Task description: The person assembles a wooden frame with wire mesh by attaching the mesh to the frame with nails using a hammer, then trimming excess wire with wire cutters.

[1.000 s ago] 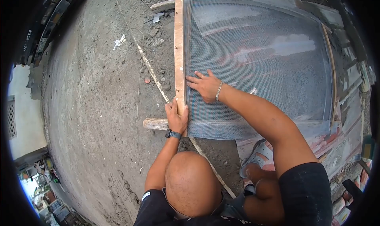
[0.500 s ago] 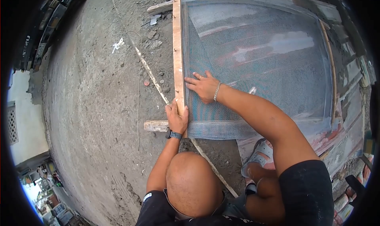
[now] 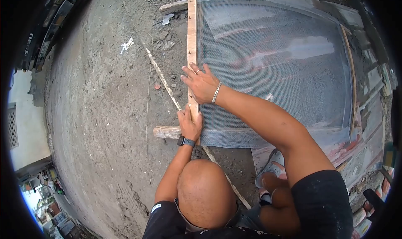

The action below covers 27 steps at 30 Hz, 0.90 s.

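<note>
A pale wooden strip (image 3: 191,33) with several nails standing in it lies along the left edge of a bluish mesh sheet (image 3: 268,80). Near the strip's lower end, my left hand (image 3: 191,124) grips it, fingers on the left side and thumb on the right. Just above, my right hand (image 3: 201,83) lies across the strip and the mesh edge, palm down with its fingers apart. A weathered wooden beam (image 3: 167,132) passes under the strip and the mesh's lower edge.
A thin whitish pole (image 3: 162,79) lies diagonally on the rough ground (image 3: 100,113). Another beam (image 3: 173,6) sticks out at the top. A narrow wooden strip (image 3: 349,59) borders the mesh at right. A parked vehicle (image 3: 46,27) stands upper left.
My right hand has moved left from the mesh onto the wooden strip. My left hand stays on the strip's lower end. The view has shifted slightly.
</note>
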Available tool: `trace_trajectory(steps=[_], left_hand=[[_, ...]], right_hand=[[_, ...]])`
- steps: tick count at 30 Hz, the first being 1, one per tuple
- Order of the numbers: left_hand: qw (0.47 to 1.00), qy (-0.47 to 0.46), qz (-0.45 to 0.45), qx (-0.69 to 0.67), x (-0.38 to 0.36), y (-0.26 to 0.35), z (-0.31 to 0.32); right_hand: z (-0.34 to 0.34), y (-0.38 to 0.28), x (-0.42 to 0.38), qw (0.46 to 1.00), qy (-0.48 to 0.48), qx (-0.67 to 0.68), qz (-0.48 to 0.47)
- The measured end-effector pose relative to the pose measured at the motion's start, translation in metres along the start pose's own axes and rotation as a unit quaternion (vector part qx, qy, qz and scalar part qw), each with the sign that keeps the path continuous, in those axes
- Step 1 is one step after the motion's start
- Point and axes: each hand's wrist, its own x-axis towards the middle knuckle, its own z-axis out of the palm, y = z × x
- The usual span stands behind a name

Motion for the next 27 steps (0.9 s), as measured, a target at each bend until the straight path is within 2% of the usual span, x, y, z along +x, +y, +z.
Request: trace_trajectory(steps=[2, 5, 8, 20, 23, 27], left_hand=[[1.000, 0.002, 0.004, 0.002, 0.001, -0.001, 0.000], [1.000, -0.005, -0.006, -0.003, 0.000, 0.000, 0.000], [1.000, -0.009, -0.015, -0.003, 0.000, 0.003, -0.001], [1.000, -0.011, -0.005, -0.012, 0.000, -0.001, 0.002], [1.000, -0.018, 0.007, -0.016, 0.000, -0.002, -0.001], [0.997, -0.062, -0.030, 0.019, 0.003, 0.004, -0.007]], right_hand=[[0.019, 0.000, 0.002, 1.000, 0.005, -0.002, 0.015], [0.016, 0.001, 0.004, 0.996, -0.082, -0.026, 0.022], [0.004, 0.004, 0.011, 0.992, -0.118, -0.049, 0.002], [-0.002, 0.004, 0.032, 0.987, -0.155, -0.018, 0.029], [-0.003, 0.000, 0.037, 0.979, -0.197, -0.040, 0.033], [-0.003, 0.000, 0.039, 0.977, -0.205, -0.040, 0.032]])
